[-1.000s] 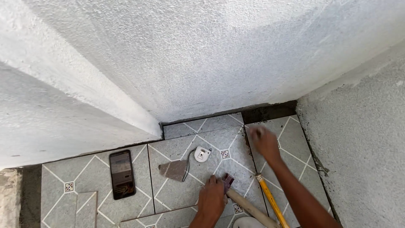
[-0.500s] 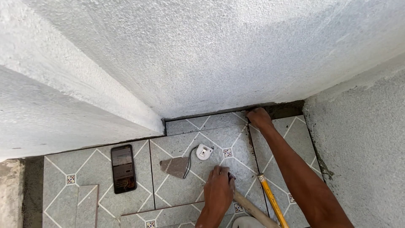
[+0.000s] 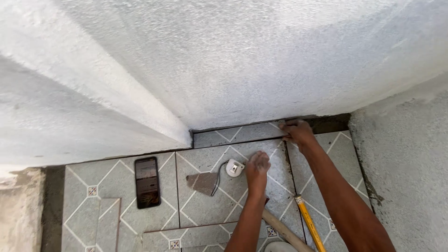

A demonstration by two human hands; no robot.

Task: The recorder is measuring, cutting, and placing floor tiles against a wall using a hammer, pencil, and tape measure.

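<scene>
Your left hand (image 3: 257, 166) rests palm-down, fingers curled, forearm reaching straight ahead — your right hand (image 3: 298, 132) stretches farther out, arm extended, fingertips pressed low at the far edge.

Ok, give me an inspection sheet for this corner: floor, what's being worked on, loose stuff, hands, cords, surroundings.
Surface: grey patterned floor tiles, laid up to the wall.
Job's things: narrow tile strip along the wall foot; dark unfilled gap to its right.
Clutter: dark phone, brown tile shard, white tape measure, wooden handle, yellow-handled tool, loose tile offcuts.
Grippers: left hand rests flat on a tile; right hand presses at the strip's right end. Neither holds anything.
Cables: thin dark cord on the tape measure.
Surroundings: rough white plastered walls.
</scene>
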